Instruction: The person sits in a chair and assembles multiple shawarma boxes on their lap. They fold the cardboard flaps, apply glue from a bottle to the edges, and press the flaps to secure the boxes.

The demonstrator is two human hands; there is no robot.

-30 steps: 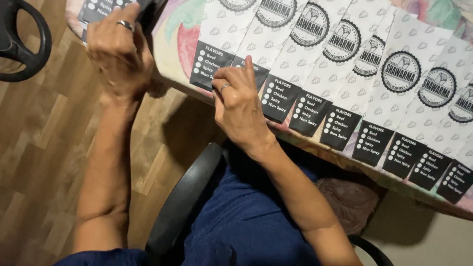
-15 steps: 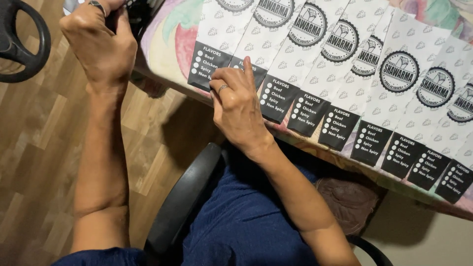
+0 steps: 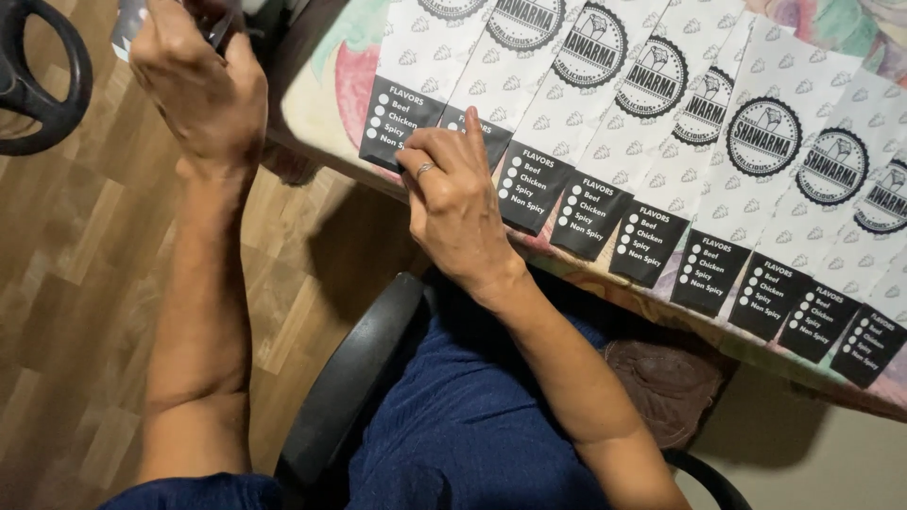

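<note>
A: State the condition of the paper sleeves point(image 3: 652, 123).

B: They are long, flat, white sleeves with a small grey repeat pattern, a round black emblem in the upper part and a black panel with white checkbox lines at the lower end. They lie side by side in one overlapping row on the table point(image 3: 326, 94), running from near its left edge toward the right, with the black ends pointing at the person. The table carries a cloth printed with fruit in red and green.

A: State the right hand point(image 3: 458, 194).

B: It rests palm down on the lower end of the second sleeve from the left point(image 3: 491, 104). The fingers are loosely curled, the index finger extended along the sleeve's black panel. A ring shows on one finger. It presses on the sleeve and encloses nothing.

A: State the left hand point(image 3: 194, 85).

B: It is raised at the left edge of the table, closed into a narrow grip around a dark object point(image 3: 222, 24) at the top of the view. Only a small part of that object shows; its kind cannot be determined. A corner of a sleeve-like sheet point(image 3: 128, 24) shows just left of the hand.

A: Containers?

B: Only the sleeves; their contents cannot be seen.

A: Surroundings?

B: A black chair arm point(image 3: 350, 378) below, a wooden floor point(image 3: 76, 283) at left.
</note>
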